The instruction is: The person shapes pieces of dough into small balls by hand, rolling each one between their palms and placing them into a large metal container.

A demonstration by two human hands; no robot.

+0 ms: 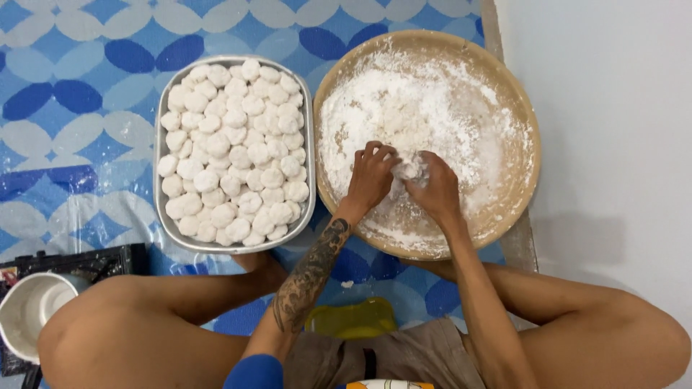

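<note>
We see both hands meet near the middle of the round floured tray point(515, 101): the left hand point(371, 176) and right hand point(432, 189) curl their fingers together around one small dough ball point(409, 170), pinching it between them. Bare flour lies open towards the tray's far rim. Just left, nearly touching the tray's edge, the metal pan point(160, 144) is packed full with dough balls point(234, 151). A white bowl point(29, 310) sits by the left knee
</note>
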